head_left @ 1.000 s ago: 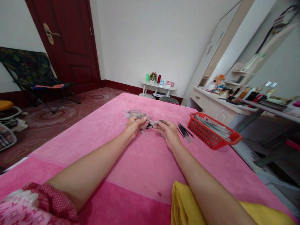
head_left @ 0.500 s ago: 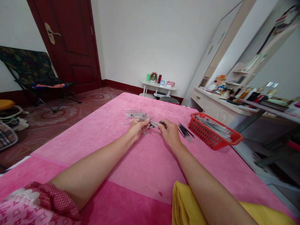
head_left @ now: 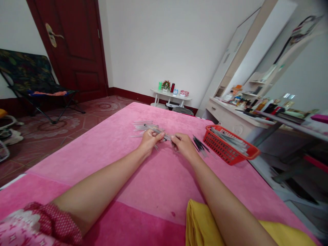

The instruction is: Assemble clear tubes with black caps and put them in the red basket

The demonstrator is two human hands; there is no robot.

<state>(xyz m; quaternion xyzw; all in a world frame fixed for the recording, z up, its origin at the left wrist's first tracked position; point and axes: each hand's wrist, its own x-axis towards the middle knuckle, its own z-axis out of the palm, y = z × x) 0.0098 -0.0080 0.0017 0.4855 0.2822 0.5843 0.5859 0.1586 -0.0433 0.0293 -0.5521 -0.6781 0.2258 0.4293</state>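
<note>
Above the pink cloth, my left hand is closed, thumb on top, around slim translucent grey sticks with dark parts. They look like pens, though their kind is too small to make out. My right hand pinches with thumb and forefinger at the right end of a slim stick reaching across from the left hand; its fingertips partly hide it. More pale sticks lie side by side on the cloth beyond my left hand. A small bunch of black slim sticks with clear ends lies right of my right hand.
A red plastic basket holding many grey sticks stands on the right of the cloth. Folded yellow fabric lies under my right forearm. A cluttered dressing table stands at the right, and a folding chair at the left.
The view has shifted slightly to the right. My right hand's fingers have curled in closer around the stick's end, while my left hand keeps its grip.
</note>
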